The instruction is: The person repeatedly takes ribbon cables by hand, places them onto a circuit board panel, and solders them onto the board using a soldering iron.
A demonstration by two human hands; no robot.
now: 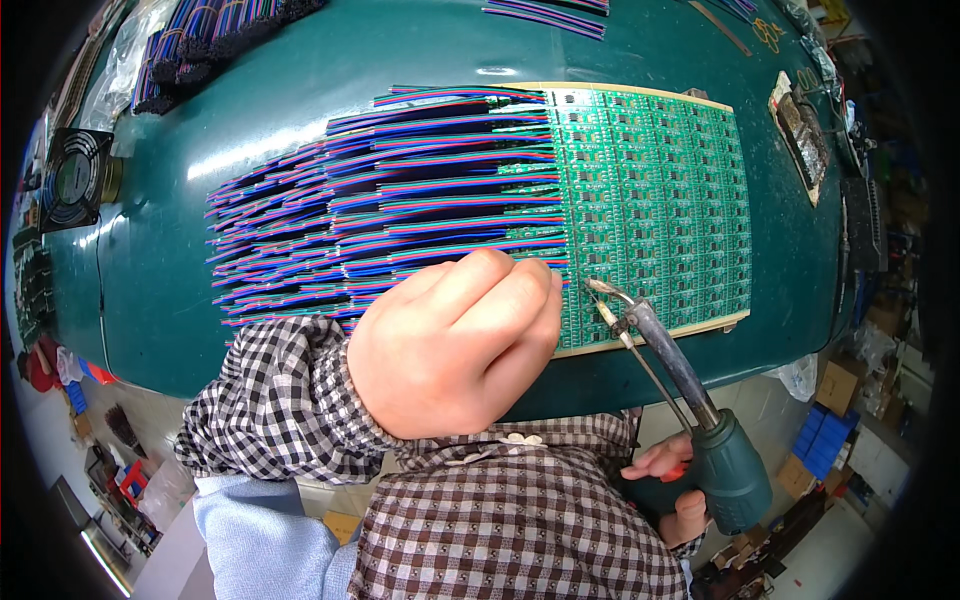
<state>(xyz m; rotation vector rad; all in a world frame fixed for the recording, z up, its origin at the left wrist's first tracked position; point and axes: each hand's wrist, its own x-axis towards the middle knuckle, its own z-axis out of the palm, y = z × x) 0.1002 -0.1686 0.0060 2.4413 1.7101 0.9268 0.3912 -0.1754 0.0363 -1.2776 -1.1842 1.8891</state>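
Note:
A panel of green circuit boards (655, 200) lies on the green table. Rows of red, green, blue and black ribbon wires (440, 188) reach its left part from the left. My left hand (465, 335) is closed at the near end of these rows, its fingertips pinched on a ribbon wire (564, 284) whose end pokes out over the board. Most of that wire is hidden under the hand. With my right hand (686, 515) I grip a soldering iron (675, 358) by its dark green handle. Its tip, with a thin feed tube beside it, sits at the board just right of the pinched wire.
A black fan (80, 180) stands at the table's left edge. Thick wire bundles (205, 35) lie at the back left, and more wires (545, 15) at the back. To the right is a dark block on a pale tray (800, 135). Rubber bands (767, 35) lie at the back right.

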